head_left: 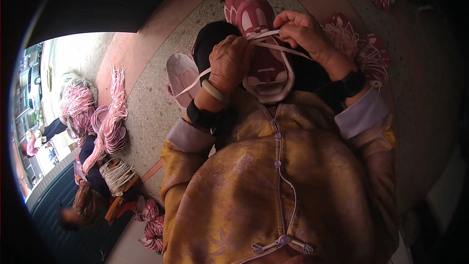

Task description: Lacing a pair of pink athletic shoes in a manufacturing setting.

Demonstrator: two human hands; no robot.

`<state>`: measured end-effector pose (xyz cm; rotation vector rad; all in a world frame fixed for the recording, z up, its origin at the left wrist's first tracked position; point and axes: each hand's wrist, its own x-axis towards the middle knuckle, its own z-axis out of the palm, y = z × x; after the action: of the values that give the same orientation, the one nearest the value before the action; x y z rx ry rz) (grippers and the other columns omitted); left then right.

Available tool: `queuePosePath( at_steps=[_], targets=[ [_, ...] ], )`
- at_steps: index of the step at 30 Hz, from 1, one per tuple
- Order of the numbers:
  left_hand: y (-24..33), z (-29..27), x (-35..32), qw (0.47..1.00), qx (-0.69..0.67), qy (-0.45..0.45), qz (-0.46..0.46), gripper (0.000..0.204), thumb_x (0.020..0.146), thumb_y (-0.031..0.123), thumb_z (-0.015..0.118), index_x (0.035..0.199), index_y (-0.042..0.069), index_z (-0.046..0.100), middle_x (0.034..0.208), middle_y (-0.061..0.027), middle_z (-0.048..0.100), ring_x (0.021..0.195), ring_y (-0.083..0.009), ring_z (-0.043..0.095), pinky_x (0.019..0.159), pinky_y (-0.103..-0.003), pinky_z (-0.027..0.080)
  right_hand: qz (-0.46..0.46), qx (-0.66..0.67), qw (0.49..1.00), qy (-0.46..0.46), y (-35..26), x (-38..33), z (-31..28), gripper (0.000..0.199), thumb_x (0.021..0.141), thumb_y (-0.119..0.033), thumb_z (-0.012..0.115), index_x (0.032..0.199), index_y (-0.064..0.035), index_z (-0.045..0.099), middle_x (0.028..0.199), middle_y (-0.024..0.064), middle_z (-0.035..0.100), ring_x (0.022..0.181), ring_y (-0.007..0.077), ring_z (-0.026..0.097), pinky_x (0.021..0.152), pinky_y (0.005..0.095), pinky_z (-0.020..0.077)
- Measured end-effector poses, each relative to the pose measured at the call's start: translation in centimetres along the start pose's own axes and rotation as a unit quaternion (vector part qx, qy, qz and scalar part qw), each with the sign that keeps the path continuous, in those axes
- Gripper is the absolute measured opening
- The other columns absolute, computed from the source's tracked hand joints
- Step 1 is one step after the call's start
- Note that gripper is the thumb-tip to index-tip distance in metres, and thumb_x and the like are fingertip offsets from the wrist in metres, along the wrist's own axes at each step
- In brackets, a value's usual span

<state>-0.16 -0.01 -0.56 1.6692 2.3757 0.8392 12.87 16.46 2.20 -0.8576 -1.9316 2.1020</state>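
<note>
A maroon, pink and white sneaker [267,67] rests on my lap, its toe pointing away from me and its padded collar nearest my body. White shoelaces [266,35] cross over it between my hands. My left hand [229,62] is closed at the shoe's left side with a lace end trailing from it; its fingertips are partly hidden. On the right, my right hand [304,33] pinches a lace between thumb and forefinger above the shoe. A second pink shoe toe [235,6] shows just behind. To the left stands a pale pink shoe [183,79].
Several laced pink shoes [373,58] lie to the right, and more [149,224] at lower left. Pink laces [113,112] hang in long bundles on the left, near a cream cord bundle [117,176] and another person [90,200]. A speckled floor [146,93] surrounds me.
</note>
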Motion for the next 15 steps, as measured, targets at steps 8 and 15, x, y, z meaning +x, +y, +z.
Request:
queuePosePath(
  at_steps=[8,15],
  targets=[
    [0.8,-0.3,0.2,1.0,-0.019,0.016,-0.011,0.018,0.079,0.021,0.061,0.071,0.005,0.056,0.07,-0.0126,0.058,0.066,-0.0323,0.058,0.056,-0.038,0.045,-0.116,-0.359,0.925,-0.043,0.0,1.5,0.9,0.019,0.079,-0.022,0.061,0.077,-0.0025,0.06,0.06,-0.004,0.051,0.057,0.0044,0.048,0.052,0.023,0.0377],
    [0.6,-2.2,-0.6,0.998,-0.055,-0.026,-0.021,0.016,0.079,0.02,0.061,0.071,0.007,0.056,0.064,-0.0116,0.057,0.06,-0.0296,0.058,0.051,-0.036,0.045,-0.023,-0.074,0.995,-0.059,2.3,2.6,1.0,0.019,0.081,-0.023,0.059,0.078,-0.0038,0.062,0.07,0.0008,0.059,0.068,0.0097,0.052,0.064,0.0257,0.0403]
  ],
)
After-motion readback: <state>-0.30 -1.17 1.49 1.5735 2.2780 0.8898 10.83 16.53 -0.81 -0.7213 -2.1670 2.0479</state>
